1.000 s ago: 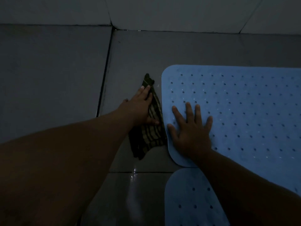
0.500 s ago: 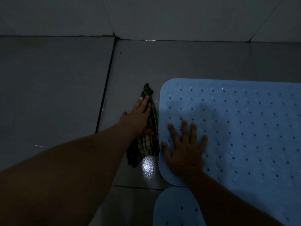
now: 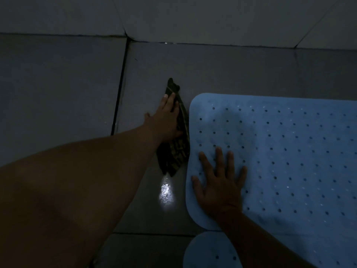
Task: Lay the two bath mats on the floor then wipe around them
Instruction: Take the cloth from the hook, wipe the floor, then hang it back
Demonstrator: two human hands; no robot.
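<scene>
A light blue perforated bath mat (image 3: 280,151) lies flat on the grey floor at the right. The rounded end of a second blue mat (image 3: 208,252) shows just below it at the bottom edge. My right hand (image 3: 220,182) rests palm down with fingers spread on the first mat's left end. A dark striped cloth (image 3: 176,151) lies on the tile along that mat's left edge. My left hand (image 3: 166,118) presses flat on the cloth's upper part, fingers pointing away from me.
Large grey floor tiles (image 3: 58,93) with dark grout lines stretch to the left and ahead. The wall base (image 3: 193,16) runs across the top. A bright wet glint (image 3: 166,192) shows on the tile below the cloth.
My left hand has pushed the cloth forward along the mat's left edge, away from me. The right hand has stayed on the mat; the view has tilted so the mat sits lower.
</scene>
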